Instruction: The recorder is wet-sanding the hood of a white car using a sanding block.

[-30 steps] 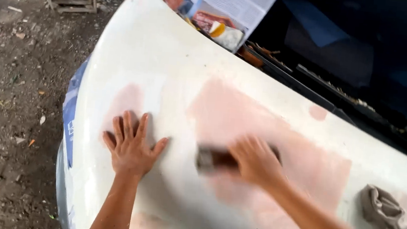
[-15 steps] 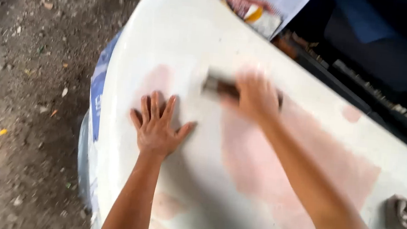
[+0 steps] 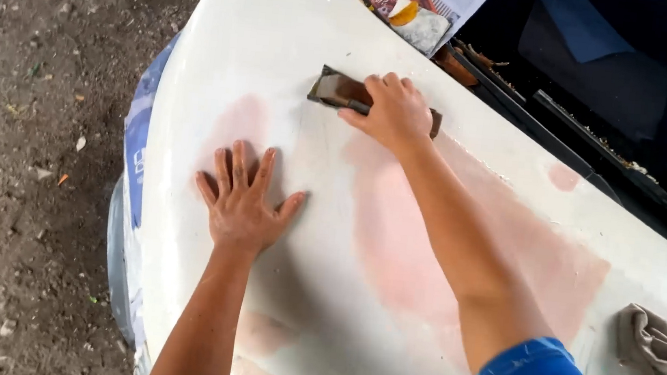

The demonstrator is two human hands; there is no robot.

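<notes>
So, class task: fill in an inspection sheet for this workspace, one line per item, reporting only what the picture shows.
Surface: white car body panel with pink filler patches, matte and dusty.
Job's things: brown sanding block lying on the panel.
Clutter: crumpled grey rag at the panel's right end; printed paper masking at the top edge.
Hands: left hand flat, fingers spread on the panel; right hand gripping the block.
Cables: nothing seen.
Surroundings: dirt ground with small debris; dark car opening beyond.

Right hand (image 3: pixel 394 112) gripping sanding block (image 3: pixel 339 92), left hand (image 3: pixel 242 203) flat on car hood (image 3: pixel 283 36)
</notes>
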